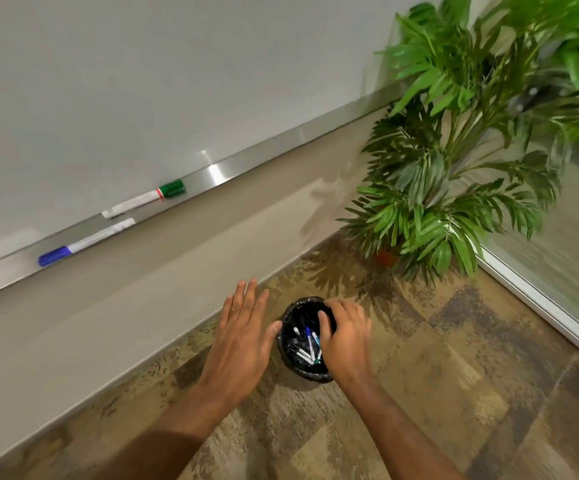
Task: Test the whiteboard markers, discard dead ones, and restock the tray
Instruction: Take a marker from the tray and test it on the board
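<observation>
While under right grip (345,337), markers (307,344) (binned)

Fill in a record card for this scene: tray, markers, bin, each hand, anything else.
tray: metal, under the whiteboard, holds two markers
green marker: capped, lying on the tray
blue marker: capped, lying on the tray, left of the green one
bin: black-lined, on the floor
binned markers: several, jumbled
left hand: flat, beside the bin, holds nothing
right hand: over the bin, fingers curled; grip unclear
plant: in the corner
</observation>
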